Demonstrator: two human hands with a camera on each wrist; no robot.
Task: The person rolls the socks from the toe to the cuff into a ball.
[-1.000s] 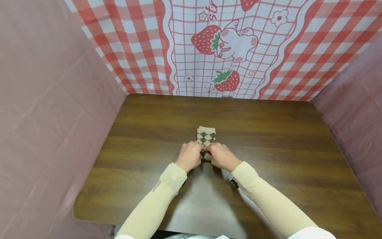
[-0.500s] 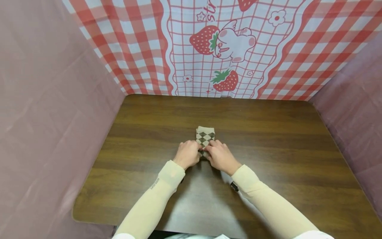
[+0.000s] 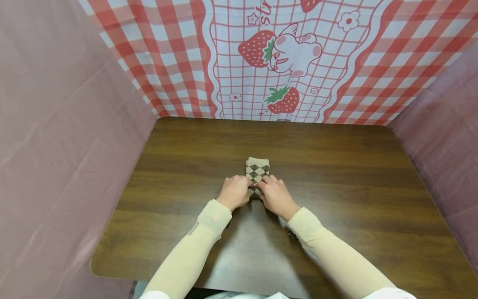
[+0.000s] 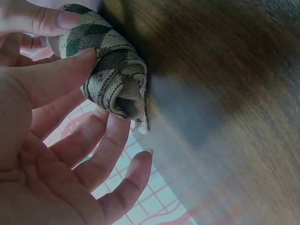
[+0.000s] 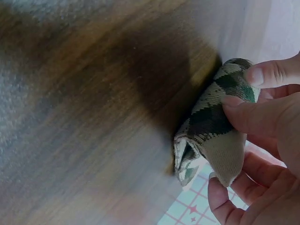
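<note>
A beige sock (image 3: 257, 168) with dark diamonds lies near the middle of the table, its cuff end flat and pointing away from me. Its near end is rolled up; the layered rolled sock (image 4: 117, 75) shows from the side in the left wrist view. My left hand (image 3: 235, 192) grips the left end of the roll, thumb on top and fingers beyond it. On the other end, my right hand (image 3: 278, 197) holds the roll (image 5: 215, 112) between thumb and fingers, with a plain beige bit of sock sticking out. The two thumbs are close together.
The brown wooden table (image 3: 336, 166) has a red-and-white checked strawberry cloth (image 3: 284, 62) hanging behind it. Pinkish cloth walls (image 3: 56, 124) stand at the left and right. The table's near edge lies by the person's lap.
The hands have shifted slightly on the roll, the right fingers reaching a little farther forward. The rolled near end sits slightly farther from me; the flat cuff has stayed nearly in place.
</note>
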